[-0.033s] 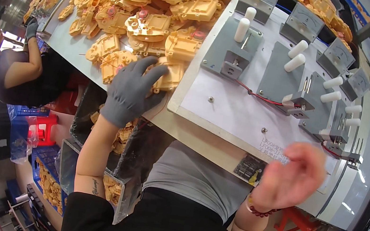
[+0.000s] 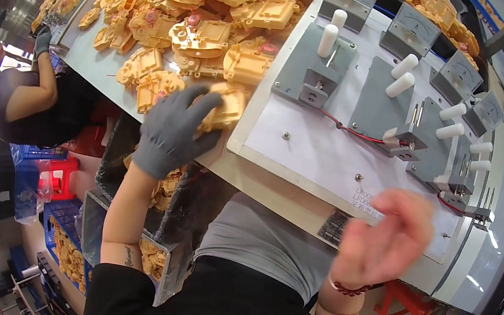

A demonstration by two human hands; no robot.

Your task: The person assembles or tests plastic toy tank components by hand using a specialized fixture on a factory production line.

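My left hand [image 2: 171, 129], in a grey glove, reaches the table edge just left of the white board. Its thumb and fingers are closed round a yellow plastic housing [image 2: 225, 109], partly hidden by the fingers. Behind it spreads a heap of similar yellow housings [image 2: 198, 37], some with pinkish-red parts. My right hand [image 2: 386, 243] is bare and hovers over the front edge of the white board [image 2: 311, 156]. Its fingers are curved and apart, somewhat blurred, and nothing shows in them. A red bead bracelet circles that wrist.
On the board stand grey test fixtures [image 2: 325, 58] with white pegs, metal pins and red-black wires, backed by analog meters [image 2: 412, 31]. Crates of yellow parts [image 2: 66, 244] sit below left. A red stool [image 2: 404, 314] stands lower right. Another person [image 2: 28, 85] works at far left.
My left hand has shifted slightly left and nearer with the yellow housing. My right hand has moved a little to the left.
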